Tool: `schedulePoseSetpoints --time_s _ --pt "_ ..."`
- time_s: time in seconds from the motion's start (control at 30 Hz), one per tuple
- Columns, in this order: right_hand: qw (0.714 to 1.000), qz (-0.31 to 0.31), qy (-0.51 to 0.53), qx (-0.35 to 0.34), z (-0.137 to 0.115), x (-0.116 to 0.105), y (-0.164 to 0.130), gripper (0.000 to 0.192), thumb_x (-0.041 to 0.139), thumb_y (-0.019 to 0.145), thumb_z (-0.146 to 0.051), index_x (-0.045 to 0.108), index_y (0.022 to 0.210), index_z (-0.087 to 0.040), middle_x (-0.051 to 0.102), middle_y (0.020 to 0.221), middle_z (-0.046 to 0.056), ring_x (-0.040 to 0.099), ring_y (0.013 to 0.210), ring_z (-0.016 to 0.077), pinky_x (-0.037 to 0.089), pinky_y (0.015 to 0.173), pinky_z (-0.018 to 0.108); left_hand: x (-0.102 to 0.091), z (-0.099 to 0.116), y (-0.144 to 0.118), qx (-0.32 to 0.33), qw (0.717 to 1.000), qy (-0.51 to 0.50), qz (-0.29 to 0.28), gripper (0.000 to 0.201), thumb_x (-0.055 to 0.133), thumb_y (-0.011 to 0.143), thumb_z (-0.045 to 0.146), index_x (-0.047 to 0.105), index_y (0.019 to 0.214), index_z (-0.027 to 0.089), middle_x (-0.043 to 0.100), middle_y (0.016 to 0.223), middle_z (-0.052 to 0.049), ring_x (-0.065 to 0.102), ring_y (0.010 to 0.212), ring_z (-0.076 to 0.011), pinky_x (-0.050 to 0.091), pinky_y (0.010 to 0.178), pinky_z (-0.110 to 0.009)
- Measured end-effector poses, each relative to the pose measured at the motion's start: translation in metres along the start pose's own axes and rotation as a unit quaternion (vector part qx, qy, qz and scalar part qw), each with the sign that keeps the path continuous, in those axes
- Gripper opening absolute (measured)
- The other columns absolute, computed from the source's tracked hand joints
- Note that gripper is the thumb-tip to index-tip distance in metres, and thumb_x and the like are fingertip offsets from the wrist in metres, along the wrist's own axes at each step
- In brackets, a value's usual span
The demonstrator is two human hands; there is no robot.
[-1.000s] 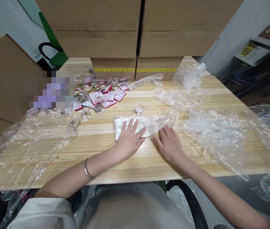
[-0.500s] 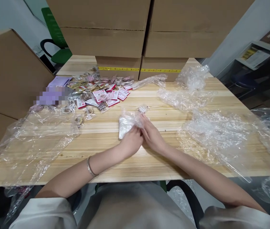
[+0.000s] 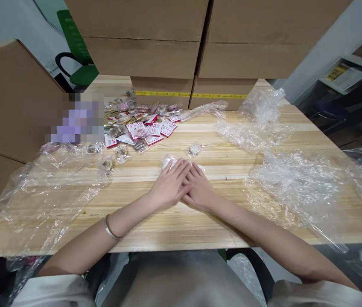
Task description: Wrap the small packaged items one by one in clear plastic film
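Note:
My left hand lies flat with its fingers stretched out, over a packet in clear plastic wrap. Close against it, my right hand is also flat, and the fingers of the two hands overlap. Most of the packet is hidden beneath them; only crinkled plastic shows at its far edge. Just beyond my fingertips sits a small clear bag with something small inside that I cannot make out.
Small packets and red-and-white cards are heaped at the back left. Clear plastic sheets lie left and right. Large cardboard boxes stand behind and at the left. A green chair is beyond.
My hands have gone from gathering the plastic at the packet's right side to lying flat on top of it. My left hand has opened out. The small bag now shows fully.

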State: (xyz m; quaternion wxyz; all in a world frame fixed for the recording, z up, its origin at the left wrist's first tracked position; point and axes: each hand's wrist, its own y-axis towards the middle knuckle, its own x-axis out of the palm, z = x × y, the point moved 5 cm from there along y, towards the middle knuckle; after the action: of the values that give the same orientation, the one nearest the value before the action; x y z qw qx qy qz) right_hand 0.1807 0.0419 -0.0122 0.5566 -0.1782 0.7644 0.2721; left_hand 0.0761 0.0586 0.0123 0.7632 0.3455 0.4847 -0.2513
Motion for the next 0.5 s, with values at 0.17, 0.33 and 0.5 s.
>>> schedulePoseSetpoints --time_s 0.17,0.33,0.5 --pt "1.0 -0.016 -0.016 -0.019 -0.003 -0.004 -0.007 0.08 0.046 0.094 -0.06 0.033 0.154 -0.008 0.024 0.161 0.022 0.008 0.151 0.0374 0.011 0.12 0.061 0.01 -0.021 -0.002 -0.057 0.997 -0.004 -0.059 0.067 0.034 0.102 0.051 0.031 0.154 0.009 0.028 0.161 -0.017 0.018 0.152 -0.0288 0.015 0.124 -0.048" --pt "1.0 -0.012 0.006 -0.01 0.006 -0.004 -0.031 0.084 0.047 0.095 -0.058 0.017 0.159 -0.013 0.007 0.166 0.017 -0.006 0.151 0.0377 0.014 0.119 0.063 0.002 -0.027 -0.011 -0.052 0.993 -0.01 -0.104 0.081 0.044 0.096 0.059 0.028 0.154 0.005 0.023 0.162 -0.022 0.011 0.153 -0.033 0.011 0.124 -0.051" --pt "1.0 0.007 0.023 0.018 0.011 -0.01 -0.053 0.089 0.05 0.095 -0.053 0.004 0.161 -0.014 0.012 0.165 0.017 0.001 0.152 0.0342 0.026 0.118 0.058 -0.011 -0.032 -0.019 0.014 0.988 -0.021 -0.152 0.095 0.072 0.075 0.039 0.027 0.155 0.013 0.017 0.163 -0.024 0.014 0.151 -0.0378 0.019 0.121 -0.055"
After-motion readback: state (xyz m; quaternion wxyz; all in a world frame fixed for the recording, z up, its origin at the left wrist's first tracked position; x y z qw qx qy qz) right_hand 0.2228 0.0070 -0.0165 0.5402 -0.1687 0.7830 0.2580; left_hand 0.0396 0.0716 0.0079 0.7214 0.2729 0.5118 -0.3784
